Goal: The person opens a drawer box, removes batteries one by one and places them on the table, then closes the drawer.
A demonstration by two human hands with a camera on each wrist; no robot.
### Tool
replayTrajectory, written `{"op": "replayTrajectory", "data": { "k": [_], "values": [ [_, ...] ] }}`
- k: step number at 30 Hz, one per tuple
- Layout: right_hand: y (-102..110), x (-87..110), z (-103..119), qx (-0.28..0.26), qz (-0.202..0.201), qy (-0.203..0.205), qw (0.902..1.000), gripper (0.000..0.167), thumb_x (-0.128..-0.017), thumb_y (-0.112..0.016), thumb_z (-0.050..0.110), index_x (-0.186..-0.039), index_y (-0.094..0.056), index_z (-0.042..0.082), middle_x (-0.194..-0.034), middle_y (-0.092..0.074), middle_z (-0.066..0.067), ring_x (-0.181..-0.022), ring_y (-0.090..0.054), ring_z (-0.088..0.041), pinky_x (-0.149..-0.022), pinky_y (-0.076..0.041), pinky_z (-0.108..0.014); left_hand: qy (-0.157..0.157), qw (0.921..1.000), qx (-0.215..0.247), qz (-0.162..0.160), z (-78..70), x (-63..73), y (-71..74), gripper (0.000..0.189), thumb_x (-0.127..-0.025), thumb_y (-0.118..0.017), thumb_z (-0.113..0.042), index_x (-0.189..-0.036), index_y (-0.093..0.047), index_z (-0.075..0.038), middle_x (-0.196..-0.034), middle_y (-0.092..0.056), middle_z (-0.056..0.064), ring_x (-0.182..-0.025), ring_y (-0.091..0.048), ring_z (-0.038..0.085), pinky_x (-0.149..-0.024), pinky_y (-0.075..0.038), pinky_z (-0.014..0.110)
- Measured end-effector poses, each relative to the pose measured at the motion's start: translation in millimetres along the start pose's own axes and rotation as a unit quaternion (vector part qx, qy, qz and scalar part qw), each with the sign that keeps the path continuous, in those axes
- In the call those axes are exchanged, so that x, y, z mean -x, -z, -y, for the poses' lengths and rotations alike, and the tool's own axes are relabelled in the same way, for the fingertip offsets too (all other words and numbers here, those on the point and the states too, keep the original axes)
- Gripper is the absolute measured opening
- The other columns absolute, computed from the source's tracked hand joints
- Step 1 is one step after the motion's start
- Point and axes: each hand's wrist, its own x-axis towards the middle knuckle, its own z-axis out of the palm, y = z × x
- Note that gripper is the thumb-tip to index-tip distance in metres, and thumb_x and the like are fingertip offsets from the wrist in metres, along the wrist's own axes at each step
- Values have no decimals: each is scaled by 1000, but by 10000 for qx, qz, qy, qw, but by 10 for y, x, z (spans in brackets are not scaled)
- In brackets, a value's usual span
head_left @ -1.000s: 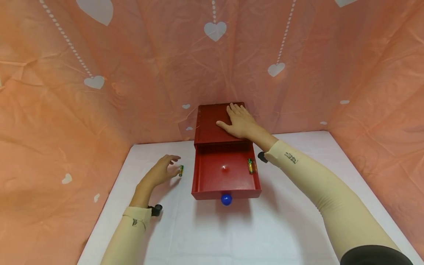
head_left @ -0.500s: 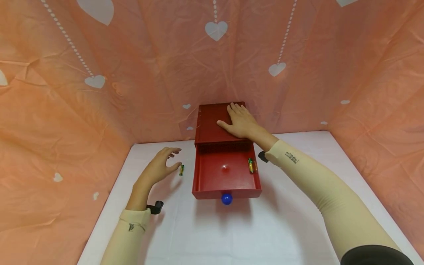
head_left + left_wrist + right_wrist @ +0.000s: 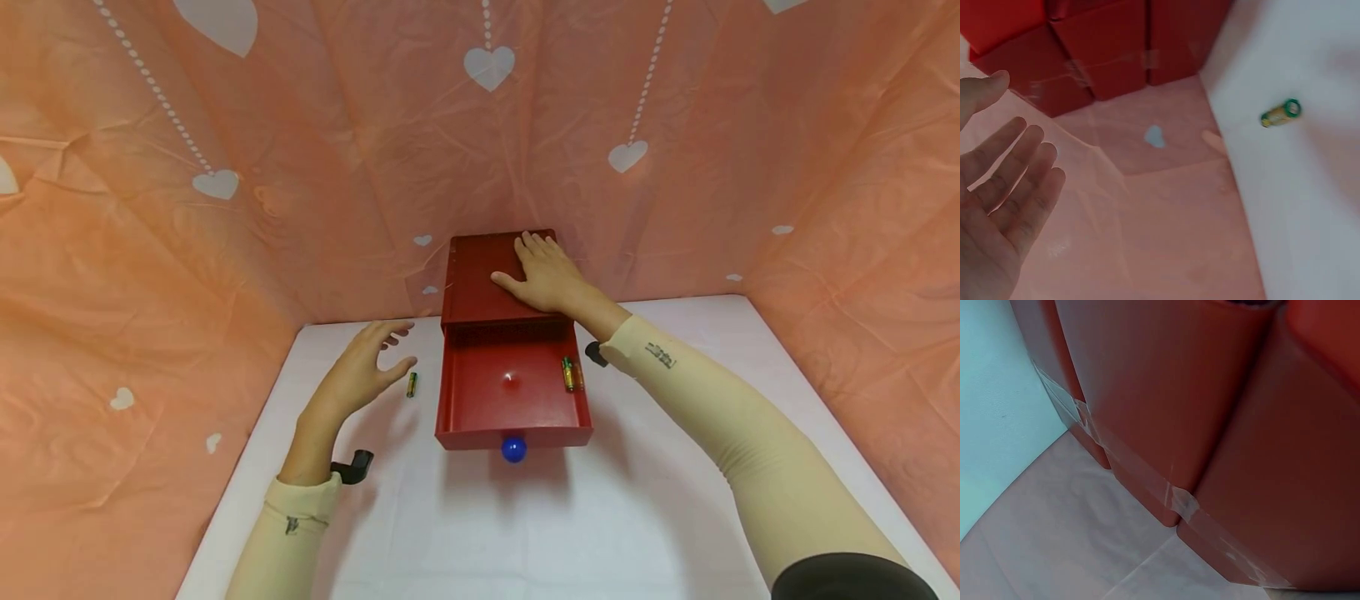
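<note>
A red drawer cabinet stands at the back of the table with its top drawer pulled out, a blue round knob on its front. Flat on the cabinet's top lies my right hand, fingers spread. My left hand hovers left of the drawer, fingers loosely bent and thumb apart, holding nothing. Just beyond the thumb, a small green and gold battery lies on the white tabletop; the left wrist view also shows this battery. Inside the drawer, a similar battery lies by the right wall.
An orange-pink sheet with white hearts hangs behind the table and along both sides. Clear tape runs across the cabinet's side in the right wrist view. White cloth covers the table.
My left hand has drawn up and back from the battery on the table, its thumb and fingers spreading apart. The right hand and the drawer have stayed put.
</note>
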Motion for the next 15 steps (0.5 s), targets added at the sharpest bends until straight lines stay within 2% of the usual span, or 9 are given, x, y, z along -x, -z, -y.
{"op": "replayTrajectory", "data": {
  "k": [3, 11, 15],
  "values": [
    [5, 13, 9, -17, 16, -10, 10000, 90, -111, -40, 62, -168, -20, -4, -177, -13, -23, -166, -8, -35, -134, 1, -44, -107, 9999, 75, -76, -94, 4, 35, 55, -96, -82, -11, -146, -58, -5, -137, -63, 17, -120, -63, 36, -108, -53, 53],
    [-4, 25, 18, -24, -8, -18, 10000, 89, -111, -40, 61, -168, -20, -4, -177, -13, -24, -166, -8, -36, -134, 0, -45, -153, 9996, 194, -151, -358, 28, 105, 58, -97, -82, -13, -150, -59, -12, -136, -62, 13, -119, -63, 32, -108, -53, 50],
    [-11, 30, 18, 3, -25, -28, 10000, 89, -111, -40, 62, -168, -21, -4, -177, -13, -24, -166, -9, -36, -134, 0, -45, -307, 9988, 315, -199, -477, 31, 112, 60, -96, -83, -12, -151, -59, -11, -134, -63, 12, -118, -63, 32, -107, -53, 49]
  ]
}}
